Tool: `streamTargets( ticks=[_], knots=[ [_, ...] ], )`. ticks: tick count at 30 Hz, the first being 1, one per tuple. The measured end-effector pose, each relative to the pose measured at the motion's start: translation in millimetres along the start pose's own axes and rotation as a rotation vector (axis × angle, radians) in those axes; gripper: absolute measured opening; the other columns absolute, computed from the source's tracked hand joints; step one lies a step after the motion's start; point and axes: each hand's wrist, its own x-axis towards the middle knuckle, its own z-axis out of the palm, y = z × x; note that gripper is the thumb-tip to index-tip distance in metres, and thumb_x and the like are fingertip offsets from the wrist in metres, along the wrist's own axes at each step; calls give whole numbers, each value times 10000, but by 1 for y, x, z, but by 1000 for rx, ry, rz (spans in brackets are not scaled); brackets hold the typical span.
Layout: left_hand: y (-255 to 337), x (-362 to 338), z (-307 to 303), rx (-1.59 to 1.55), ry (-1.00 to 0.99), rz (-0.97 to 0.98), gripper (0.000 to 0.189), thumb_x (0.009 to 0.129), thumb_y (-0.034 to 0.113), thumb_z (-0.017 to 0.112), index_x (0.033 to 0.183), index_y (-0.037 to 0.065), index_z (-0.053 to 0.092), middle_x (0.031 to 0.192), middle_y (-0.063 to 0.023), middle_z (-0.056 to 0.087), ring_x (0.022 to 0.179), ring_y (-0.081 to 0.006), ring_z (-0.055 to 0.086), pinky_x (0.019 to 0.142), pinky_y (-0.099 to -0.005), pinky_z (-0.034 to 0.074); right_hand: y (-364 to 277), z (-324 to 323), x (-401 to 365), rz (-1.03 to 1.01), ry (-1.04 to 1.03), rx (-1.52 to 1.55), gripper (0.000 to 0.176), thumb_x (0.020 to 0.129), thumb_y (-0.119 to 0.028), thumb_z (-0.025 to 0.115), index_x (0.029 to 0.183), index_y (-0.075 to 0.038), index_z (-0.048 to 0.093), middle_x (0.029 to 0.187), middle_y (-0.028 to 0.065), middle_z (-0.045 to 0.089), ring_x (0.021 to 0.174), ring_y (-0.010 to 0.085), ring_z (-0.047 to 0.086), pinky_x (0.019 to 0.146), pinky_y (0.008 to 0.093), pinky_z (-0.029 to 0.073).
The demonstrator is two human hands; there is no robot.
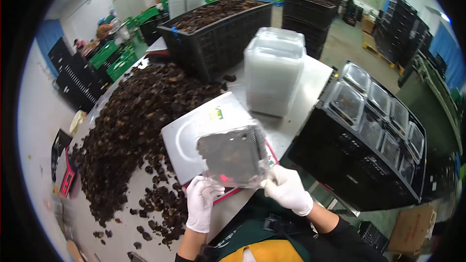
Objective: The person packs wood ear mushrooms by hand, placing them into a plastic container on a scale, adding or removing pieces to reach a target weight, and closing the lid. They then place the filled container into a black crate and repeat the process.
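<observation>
Over the silver weighing plate of a red scale (180,133), I have a clear plastic clamshell box (233,153) with dark contents showing through it. My left hand (201,203), in a white glove, is closed at the box's near left corner. The white-gloved right hand (289,191) grips its near right corner. To the left of the scale spreads a large heap of dark brown mushroom-like pieces (141,102), with loose ones scattered toward me. A tall stack of clear empty boxes (274,73) stands behind the scale.
A black crate (213,43) full of the same dark pieces stands at the table's back. To the right, another black crate (349,155) holds several filled clear boxes. A second red scale (67,177) sits at the far left. Further off are stacked crates and other people.
</observation>
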Motion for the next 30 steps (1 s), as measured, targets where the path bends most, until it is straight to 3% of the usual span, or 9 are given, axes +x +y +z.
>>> streamTargets(
  ticks=[2, 5, 10, 14, 18, 22, 24, 28, 30],
  knots=[
    [-8, 3, 8, -96, -119, 44, 80, 884, 34, 515, 961, 18, 527, 884, -123, 628, 845, -260, 662, 765, -388, 564, -8, -7, -8, -206, 22, -10, 180, 815, -110, 687, 713, -30, 561, 597, 73, 508, 532, 111, 454, 508, 279, 405],
    [-8, 0, 20, -237, -181, 92, 182, 888, 28, 572, 1063, 40, 525, 910, -95, 633, 924, -254, 651, 821, -381, 554, -24, -19, -18, -135, -21, -89, 202, 817, -125, 685, 696, -44, 545, 600, 72, 504, 531, 147, 486, 524, 290, 421],
    [4, -4, 3, -206, -143, 49, 229, 829, -6, 652, 1042, 26, 573, 912, -60, 631, 877, -259, 655, 824, -411, 555, -27, -23, -21, -115, -117, -89, 205, 830, -122, 677, 707, -42, 534, 612, 73, 503, 535, 151, 479, 533, 294, 422],
    [11, -13, 10, -125, -113, 170, 175, 803, -48, 627, 966, 4, 586, 876, -56, 607, 800, -221, 638, 806, -397, 555, -19, -20, -21, -176, -78, 60, 205, 834, -99, 667, 707, -42, 517, 603, 68, 491, 529, 148, 479, 522, 297, 415],
    [6, -9, 8, -67, -116, 255, 173, 778, -72, 606, 941, -17, 589, 845, -65, 594, 749, -195, 619, 770, -382, 555, -33, -16, -25, -184, -81, -42, 227, 839, -108, 669, 694, -38, 508, 602, 82, 495, 523, 175, 487, 520, 307, 418],
    [-9, 0, 4, 90, -35, 259, 167, 784, -60, 622, 944, -20, 591, 833, -68, 608, 751, -203, 628, 728, -375, 556, -22, -10, -20, -337, 142, 4, 156, 820, -42, 652, 700, -18, 555, 592, 37, 501, 552, 77, 435, 519, 264, 399],
    [-8, -5, 14, 24, -87, 163, 161, 800, -39, 635, 953, -16, 591, 827, -71, 618, 751, -218, 643, 713, -366, 560, -23, -17, -20, -224, 116, 19, 184, 825, -71, 664, 706, -19, 534, 625, 84, 510, 530, 146, 457, 522, 293, 417],
    [1, -17, 23, -222, -130, 64, 182, 841, -11, 601, 1003, 10, 520, 824, -75, 608, 757, -253, 668, 730, -395, 589, -9, -17, -6, -54, 85, 83, 207, 869, -131, 627, 722, -19, 534, 613, 47, 517, 536, 101, 451, 517, 273, 412],
    [7, -18, 10, -144, -62, 104, 143, 860, -13, 545, 983, 24, 481, 816, -91, 591, 760, -265, 670, 730, -415, 593, -5, -11, 9, 105, -20, 144, 220, 898, -164, 593, 738, -25, 537, 604, 25, 542, 528, 85, 481, 514, 268, 427]
  ],
)
